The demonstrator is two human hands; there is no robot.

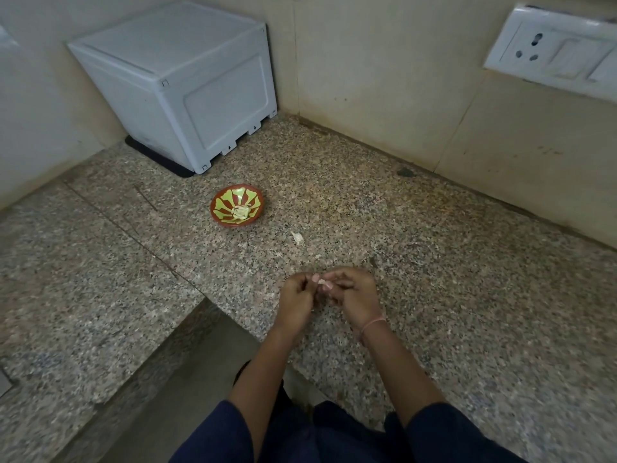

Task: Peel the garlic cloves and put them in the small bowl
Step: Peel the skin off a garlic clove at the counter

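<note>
Fingers (302, 279) of the left hand (297, 295) and the right hand (354, 295) are curled in and pinch one garlic clove (321, 282) between them, low over the speckled counter (434, 295). A bit of peel (296, 237) lies farther out. Past it sits the small bowl (218, 198), with peeled cloves (241, 212) inside.

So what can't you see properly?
Head view:
Small pale garlic clove: mostly hidden by the left hand and right hand pinching it; peel unclear.
Pale pieces in the small red-and-yellow bowl: too small to count.
White scrap on the speckled granite counter: too small to identify.
White wall socket: cut by the right edge.
</note>
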